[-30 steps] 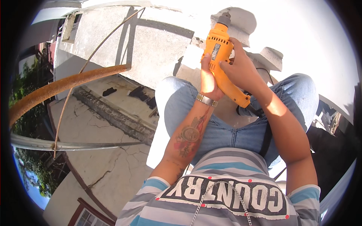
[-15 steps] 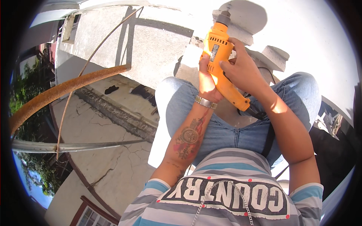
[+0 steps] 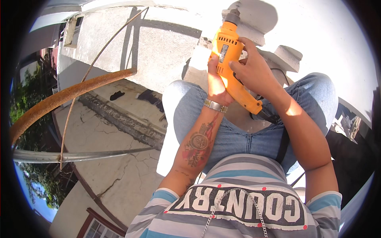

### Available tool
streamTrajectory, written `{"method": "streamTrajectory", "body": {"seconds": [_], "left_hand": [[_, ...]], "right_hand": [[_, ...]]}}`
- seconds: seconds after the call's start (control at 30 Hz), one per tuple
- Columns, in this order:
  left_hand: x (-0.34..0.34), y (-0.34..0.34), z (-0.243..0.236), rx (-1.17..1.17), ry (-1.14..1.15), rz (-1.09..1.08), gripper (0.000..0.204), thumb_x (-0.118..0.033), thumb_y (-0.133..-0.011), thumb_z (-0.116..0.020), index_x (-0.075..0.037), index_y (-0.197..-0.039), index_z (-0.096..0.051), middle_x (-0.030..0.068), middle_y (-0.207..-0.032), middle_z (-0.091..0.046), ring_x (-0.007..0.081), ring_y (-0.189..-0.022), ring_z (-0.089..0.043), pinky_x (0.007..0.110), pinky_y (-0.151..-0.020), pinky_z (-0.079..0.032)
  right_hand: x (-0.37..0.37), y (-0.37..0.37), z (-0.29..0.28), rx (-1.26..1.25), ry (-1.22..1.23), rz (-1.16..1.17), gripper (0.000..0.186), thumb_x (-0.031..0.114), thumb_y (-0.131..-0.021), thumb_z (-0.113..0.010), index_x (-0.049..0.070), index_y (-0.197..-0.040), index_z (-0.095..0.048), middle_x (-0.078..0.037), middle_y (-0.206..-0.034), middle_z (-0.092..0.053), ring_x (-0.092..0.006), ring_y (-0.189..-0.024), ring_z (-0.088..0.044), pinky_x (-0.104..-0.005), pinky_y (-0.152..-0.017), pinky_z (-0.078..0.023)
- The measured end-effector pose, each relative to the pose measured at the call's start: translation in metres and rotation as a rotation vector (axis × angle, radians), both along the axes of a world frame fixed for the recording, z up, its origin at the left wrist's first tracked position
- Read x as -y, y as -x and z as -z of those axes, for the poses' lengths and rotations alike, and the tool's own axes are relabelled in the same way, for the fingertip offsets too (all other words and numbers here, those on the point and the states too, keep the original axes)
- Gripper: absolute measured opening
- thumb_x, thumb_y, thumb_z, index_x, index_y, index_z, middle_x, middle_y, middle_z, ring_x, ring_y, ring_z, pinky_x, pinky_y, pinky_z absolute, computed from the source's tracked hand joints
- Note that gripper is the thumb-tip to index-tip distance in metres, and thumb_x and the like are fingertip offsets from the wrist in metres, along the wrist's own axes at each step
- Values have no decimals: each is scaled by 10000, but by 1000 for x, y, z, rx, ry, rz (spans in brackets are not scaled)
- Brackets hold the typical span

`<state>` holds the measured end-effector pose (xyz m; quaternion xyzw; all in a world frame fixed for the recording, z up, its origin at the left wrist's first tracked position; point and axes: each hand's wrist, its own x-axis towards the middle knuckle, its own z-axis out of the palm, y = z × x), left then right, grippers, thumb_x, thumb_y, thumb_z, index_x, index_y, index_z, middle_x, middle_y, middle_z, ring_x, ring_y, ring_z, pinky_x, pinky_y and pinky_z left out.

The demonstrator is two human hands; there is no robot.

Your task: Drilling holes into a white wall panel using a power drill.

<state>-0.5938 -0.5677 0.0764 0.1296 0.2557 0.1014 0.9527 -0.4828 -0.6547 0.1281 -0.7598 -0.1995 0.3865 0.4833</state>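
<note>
Between my hands is a yellow-orange power drill, its dark chuck pointing away toward the bright white wall. My left hand wraps the drill's body from the left and beneath, the thumb lying along its side; most of its fingers are hidden under the tool. My right hand grips from the right, with the index finger against the upper body and the thumb near the handle. A black cord leaves the handle's lower end. The drill is held above my bent knees.
Ahead stands a white wall with a moulded concrete ledge. At left, a rusty curved metal bar, a thin rod and a grey pipe cross an open drop. Far below lies a cracked concrete surface.
The drill and both hands have shifted very slightly left and toward the top of the view. Both hands keep the same hold.
</note>
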Motion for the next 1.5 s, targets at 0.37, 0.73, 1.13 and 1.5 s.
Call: {"method": "streamTrajectory", "body": {"seconds": [0.37, 0.73, 1.13, 1.5], "left_hand": [[0, 1, 5, -6, 18, 14, 681, -610, -1006, -469, -126, -1484, -457, 128, -1354, -612, 287, -1186, -641, 490, -971, -559], [1, -1, 2, 11, 23, -4, 666, -575, -999, -508, -122, -1484, -456, 126, -1377, -598, 302, -1217, -627, 499, -991, -555], [2, -2, 0, -35, 20, -20, 668, -582, -1005, -481, -110, -1476, -452, 138, -1355, -602, 306, -1180, -645, 495, -954, -575], [0, -1, 5, -9, 26, 4, 660, -583, -1007, -466, -119, -1477, -447, 134, -1341, -605, 301, -1161, -649, 489, -934, -583]], "right_hand": [[-1, 2, 5, 16, 45, 1, 741, 182, -868, -652, 2, -1518, -345, -252, -1108, -665, -334, -977, -666, -408, -845, -530], [-1, 2, 7, 65, 60, -4, 748, 161, -893, -660, 53, -1552, -324, -190, -968, -730, -224, -796, -720, -356, -713, -565], [-2, 1, 8, 59, 44, 3, 743, 130, -891, -661, 38, -1548, -326, -231, -1132, -699, -229, -838, -724, -357, -739, -572], [-1, 0, 2, 2, 5, 20, 726, 205, -847, -650, -45, -1475, -386, -331, -1261, -627, -461, -1158, -645, -473, -988, -518]]}}
